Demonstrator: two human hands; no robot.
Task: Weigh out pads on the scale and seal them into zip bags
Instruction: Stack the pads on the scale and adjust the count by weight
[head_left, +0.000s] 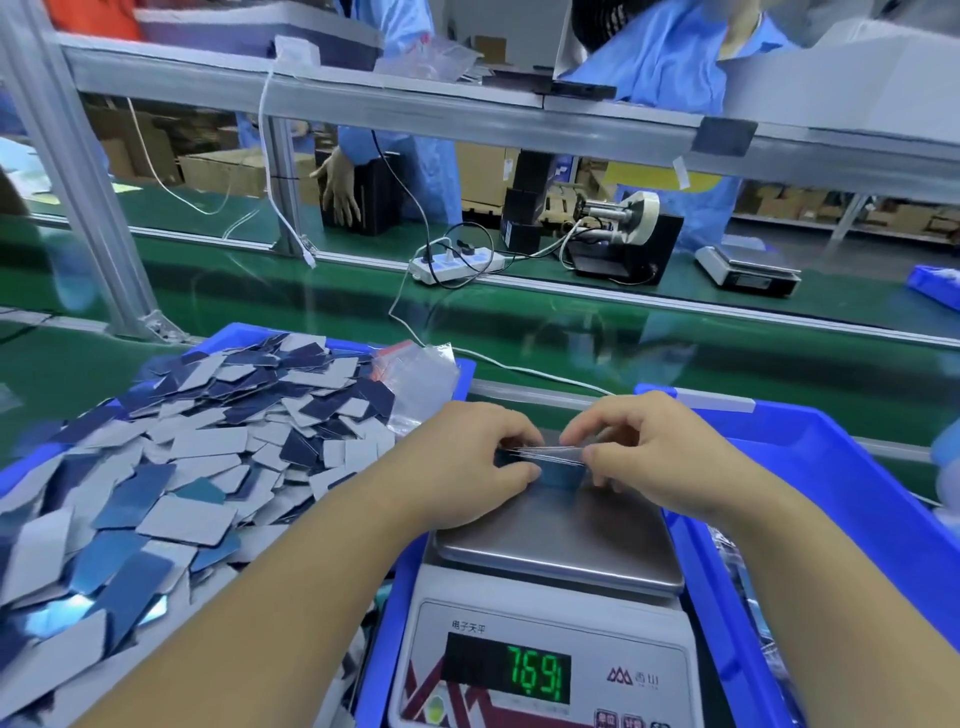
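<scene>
My left hand (472, 457) and my right hand (644, 457) pinch the two ends of a clear zip bag (556, 462) with blue pads inside. The bag sits at the far edge of the steel pan of the scale (561, 551), between my fingertips. The scale's green display (535, 674) reads 76.91. To the left, a blue tray (228, 332) is heaped with loose grey and blue pads (197, 467). A stack of empty clear zip bags (415, 384) lies on the heap's far right corner.
A blue bin (831, 483) stands to the right of the scale. Beyond runs a green conveyor belt (571, 322) with a power strip (457, 262), a tape dispenser (623, 239) and a second scale (748, 267). Other people in blue coats stand on the far side.
</scene>
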